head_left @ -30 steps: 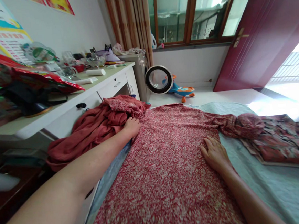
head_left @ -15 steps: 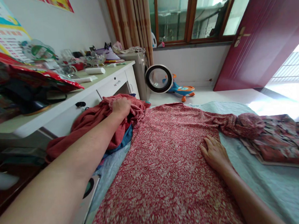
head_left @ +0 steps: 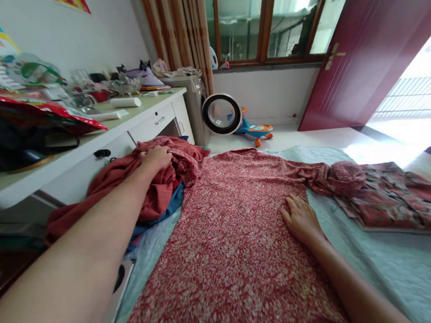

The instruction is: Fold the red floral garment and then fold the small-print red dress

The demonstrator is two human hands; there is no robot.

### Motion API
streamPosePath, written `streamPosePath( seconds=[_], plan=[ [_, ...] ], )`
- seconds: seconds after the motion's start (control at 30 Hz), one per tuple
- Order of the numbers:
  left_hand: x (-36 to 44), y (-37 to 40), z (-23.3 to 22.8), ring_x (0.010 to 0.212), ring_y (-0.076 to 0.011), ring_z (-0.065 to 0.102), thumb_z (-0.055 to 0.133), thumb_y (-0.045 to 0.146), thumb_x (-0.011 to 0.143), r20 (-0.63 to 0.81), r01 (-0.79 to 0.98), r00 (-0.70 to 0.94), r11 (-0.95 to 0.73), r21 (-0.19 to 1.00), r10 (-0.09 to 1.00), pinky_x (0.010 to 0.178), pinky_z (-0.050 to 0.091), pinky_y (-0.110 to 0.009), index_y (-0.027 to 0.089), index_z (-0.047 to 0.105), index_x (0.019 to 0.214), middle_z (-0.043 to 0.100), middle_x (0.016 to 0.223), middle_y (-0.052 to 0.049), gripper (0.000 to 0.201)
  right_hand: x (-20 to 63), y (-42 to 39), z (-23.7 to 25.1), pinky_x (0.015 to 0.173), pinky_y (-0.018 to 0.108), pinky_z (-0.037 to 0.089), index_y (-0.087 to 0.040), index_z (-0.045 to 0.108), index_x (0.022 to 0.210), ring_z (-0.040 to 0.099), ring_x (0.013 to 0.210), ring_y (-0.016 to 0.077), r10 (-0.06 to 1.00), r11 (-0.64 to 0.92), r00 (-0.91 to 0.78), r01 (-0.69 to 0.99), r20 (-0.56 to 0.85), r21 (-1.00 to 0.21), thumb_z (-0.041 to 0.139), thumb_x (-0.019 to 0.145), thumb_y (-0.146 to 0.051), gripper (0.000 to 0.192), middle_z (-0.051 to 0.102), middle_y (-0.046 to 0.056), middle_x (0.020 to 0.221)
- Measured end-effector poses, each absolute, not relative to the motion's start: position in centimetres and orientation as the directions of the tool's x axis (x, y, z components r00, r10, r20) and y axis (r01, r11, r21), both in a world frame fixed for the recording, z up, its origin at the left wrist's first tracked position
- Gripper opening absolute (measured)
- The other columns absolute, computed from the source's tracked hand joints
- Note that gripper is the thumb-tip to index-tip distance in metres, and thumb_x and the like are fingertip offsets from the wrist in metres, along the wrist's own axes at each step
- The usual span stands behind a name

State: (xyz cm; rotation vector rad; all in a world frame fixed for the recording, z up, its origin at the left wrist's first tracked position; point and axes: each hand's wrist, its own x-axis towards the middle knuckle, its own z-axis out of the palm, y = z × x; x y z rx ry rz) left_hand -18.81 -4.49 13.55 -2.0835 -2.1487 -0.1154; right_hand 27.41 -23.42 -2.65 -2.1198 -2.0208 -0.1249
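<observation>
A red garment with a small pale floral print (head_left: 239, 229), long-sleeved like a shirt, lies spread out in front of me. My left hand (head_left: 156, 159) is closed on its left sleeve, above a heap of plain red cloth (head_left: 112, 182). Cloth partly hides those fingertips. Lying flat on the garment near its right side is my right hand (head_left: 301, 218), fingers stretched out and holding nothing. The right sleeve (head_left: 345, 177) is bunched and reaches a folded, flower-patterned cloth (head_left: 401, 196).
Pale blue bedding (head_left: 392, 277) lies beneath the clothes. Along the left stands a cluttered desk (head_left: 152, 111), with a washing machine (head_left: 195, 103) beyond it, its round door (head_left: 222, 113) swung out. A blue and orange ride-on toy (head_left: 254, 130) sits on the floor near a dark red door (head_left: 360, 55).
My left hand has moved a little to the left with the sleeve, which is drawn out further. My right hand stays flat on the garment. The view has turned slightly right.
</observation>
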Motion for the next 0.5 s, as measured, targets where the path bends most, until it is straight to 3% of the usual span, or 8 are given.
streamPosePath(
  seconds=[0.1,0.17,0.23,0.3,0.37,0.5],
  plan=[
    [-16.4,-6.5,13.5,0.118,-0.0372,0.049,0.042,0.023,0.088,0.385,0.993,-0.004,0.049,-0.108,0.923,0.098,0.033,-0.057,0.012,0.065,0.115,0.059,0.127,-0.020,0.038,27.6,-23.4,-2.0,0.115,0.044,0.028,-0.007,0.052,0.137,0.039,0.138,0.0307,0.985,-0.044,0.064,0.991,0.158,-0.125,0.040,0.096,-0.038,0.052,0.045,0.018,0.149],
    [-14.4,-8.0,12.4,0.119,-0.0346,0.048,0.039,0.020,0.090,0.462,0.987,0.142,-0.093,-0.127,0.875,0.102,0.032,-0.055,0.010,0.065,0.114,0.059,0.125,-0.020,0.036,28.0,-23.1,-1.2,0.113,0.041,0.030,-0.007,0.054,0.134,0.041,0.136,0.0299,0.991,-0.030,0.051,0.986,0.122,-0.164,0.046,0.094,-0.036,0.051,0.047,0.019,0.147],
    [-12.4,-9.3,10.3,0.113,-0.0263,0.053,0.038,0.014,0.089,0.329,0.929,0.368,-0.359,-0.088,0.870,0.103,0.038,-0.043,0.012,0.065,0.111,0.062,0.120,-0.016,0.035,28.4,-22.6,-0.1,0.107,0.037,0.036,-0.009,0.059,0.126,0.049,0.128,0.0274,0.997,0.006,0.011,0.976,0.077,-0.220,0.050,0.090,-0.032,0.044,0.055,0.018,0.137],
    [-10.9,-10.2,7.4,0.110,-0.0192,0.056,0.040,0.008,0.085,0.164,0.836,0.536,-0.547,0.029,0.828,0.104,0.041,-0.031,0.014,0.066,0.111,0.065,0.117,-0.011,0.036,28.7,-21.8,0.7,0.101,0.032,0.041,-0.012,0.063,0.117,0.057,0.116,0.0242,0.997,0.033,-0.014,0.962,0.074,-0.271,0.047,0.089,-0.027,0.035,0.063,0.016,0.125],
    [-9.9,-10.9,4.5,0.109,-0.0172,0.059,0.037,0.006,0.086,0.133,0.836,0.528,-0.541,0.096,0.839,0.103,0.044,-0.028,0.016,0.065,0.113,0.064,0.119,-0.009,0.040,28.6,-20.9,1.0,0.101,0.032,0.040,-0.013,0.061,0.119,0.056,0.118,0.0237,0.989,0.028,0.014,0.960,0.147,-0.278,0.041,0.092,-0.026,0.036,0.063,0.016,0.126],
    [-9.8,-11.7,0.8,0.124,-0.0224,0.055,0.037,0.019,0.092,0.207,0.890,0.402,-0.433,0.141,0.892,0.111,0.040,-0.035,0.012,0.058,0.126,0.056,0.135,-0.014,0.041,28.3,-19.5,-0.2,0.112,0.041,0.029,-0.007,0.043,0.142,0.035,0.141,0.0287,0.964,-0.075,0.119,0.980,0.236,-0.186,0.038,0.097,-0.039,0.055,0.040,0.019,0.152]
  ],
)
